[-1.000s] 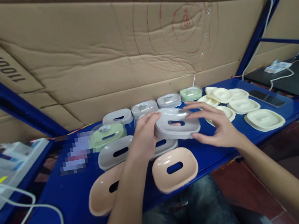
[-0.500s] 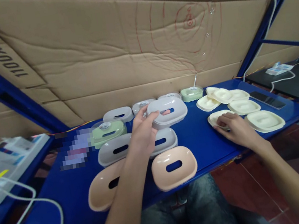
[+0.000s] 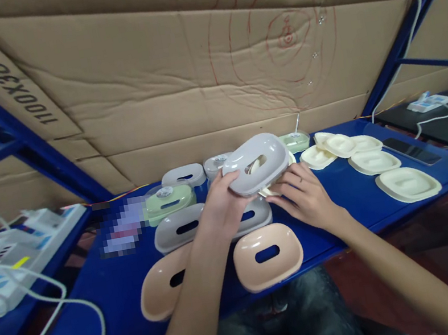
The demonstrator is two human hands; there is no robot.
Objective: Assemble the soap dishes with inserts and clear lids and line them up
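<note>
Gripping a grey dish (image 3: pixel 271 166), left hand (image 3: pixel 225 205); pinching a cream tray (image 3: pixel 270 191) beneath, right hand (image 3: pixel 309 196).

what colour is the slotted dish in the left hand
The slotted dish is pale lilac-grey, best seen in the head view.

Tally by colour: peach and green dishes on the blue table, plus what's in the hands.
Peach dishes: 2
Green dishes: 2
Grey dish in the left hand: 1
Cream piece in the right hand: 1
Total: 6
</note>
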